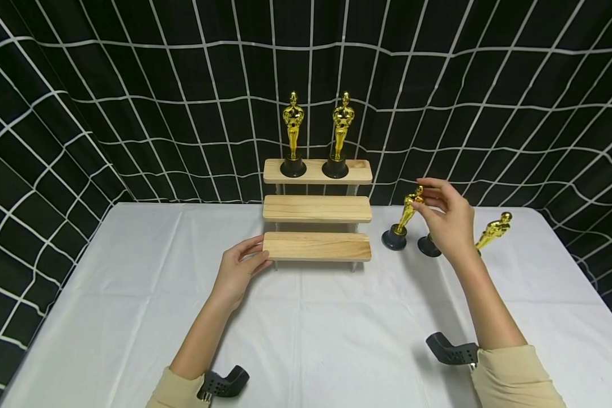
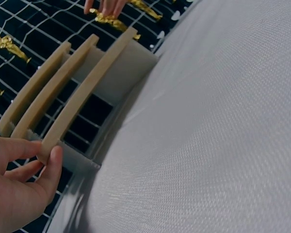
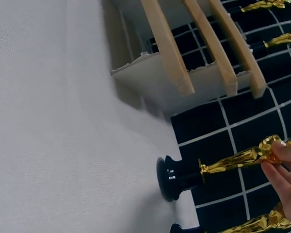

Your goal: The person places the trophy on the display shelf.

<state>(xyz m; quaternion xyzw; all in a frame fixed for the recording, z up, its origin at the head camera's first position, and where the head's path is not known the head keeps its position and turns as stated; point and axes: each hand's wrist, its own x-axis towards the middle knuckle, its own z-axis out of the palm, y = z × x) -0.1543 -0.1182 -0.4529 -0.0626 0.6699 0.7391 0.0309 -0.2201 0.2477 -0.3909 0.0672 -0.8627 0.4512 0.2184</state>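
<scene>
My left hand [image 1: 236, 271] grips the left end of the lowest board of a three-tier wooden display stand [image 1: 316, 247], thumb in front. Between thumb and fingers, my right hand [image 1: 449, 218] pinches the upper body of a gold trophy statuette [image 3: 235, 161] with a round black base. It leans slightly, to the right of the stand; whether its base touches the cloth I cannot tell. Two matching statuettes, a left one [image 1: 293, 127] and a right one [image 1: 343, 127], stand upright on the top board. The middle and lowest boards are bare.
Behind my right hand is another black base [image 1: 429, 246], its figure mostly hidden. Farther right stands one more gold statuette [image 1: 494, 229], its lower part behind the wrist. A white cloth [image 1: 306, 334] covers the table; a black curtain with a white grid [image 1: 194, 113] hangs behind.
</scene>
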